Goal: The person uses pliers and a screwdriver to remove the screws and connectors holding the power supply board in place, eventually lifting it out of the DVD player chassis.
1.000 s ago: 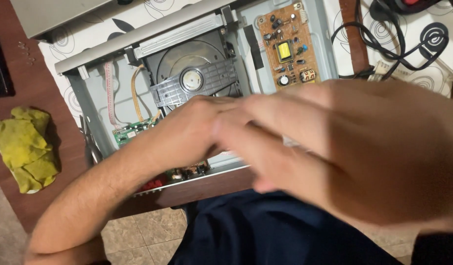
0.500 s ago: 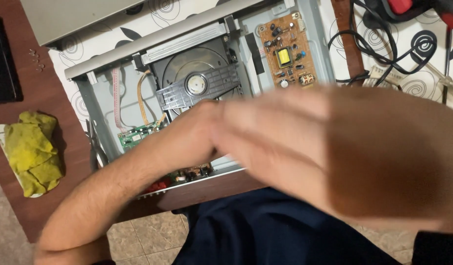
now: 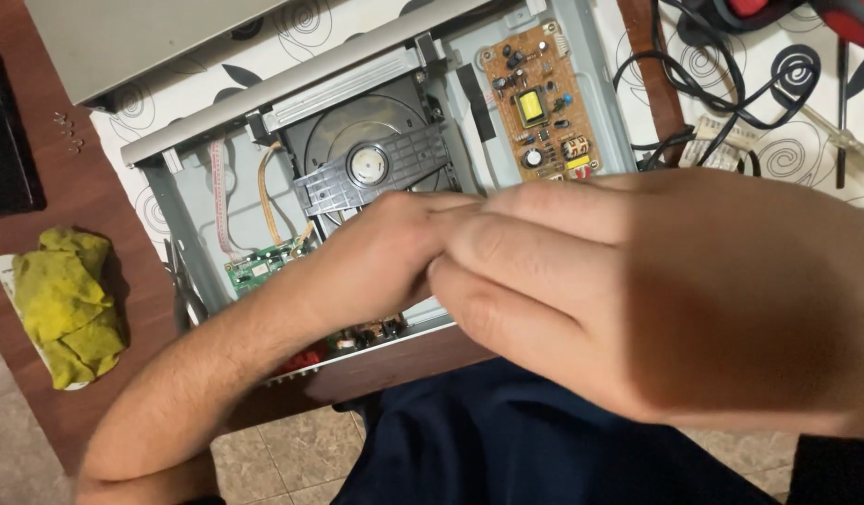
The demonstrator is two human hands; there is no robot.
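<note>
A black flat object (image 3: 6,140) lay at the far left edge of the brown worktop (image 3: 86,201), with a few tiny screws (image 3: 69,133) just beside it. Nearer the front left corner a crumpled yellow cloth (image 3: 65,301) rested on the wood. Toward the back, a grey metal cover (image 3: 142,37) lay on a white cloth with black swirls (image 3: 352,19).

In the middle of the worktop stood the opened disc player (image 3: 376,140), its lid off. Inside it, from left to right, were a pink ribbon cable (image 3: 219,201), a small green circuit board (image 3: 256,266), the black disc drive (image 3: 371,154) with its round hub, and an orange power board (image 3: 537,103) at the right end of the chassis.

The left hand (image 3: 380,252) reached in from the lower left, over the front part of the player, just before the drive. Its fingers (image 3: 441,208) were drawn together and met those of the right hand (image 3: 638,299), which loomed large and close to the camera, curled toward the left one. Whether anything was pinched between them could not be told.

At the back right corner black cables (image 3: 731,89) coiled over the patterned cloth, and a screwdriver with a clear handle (image 3: 848,140) lay near the right edge.
</note>
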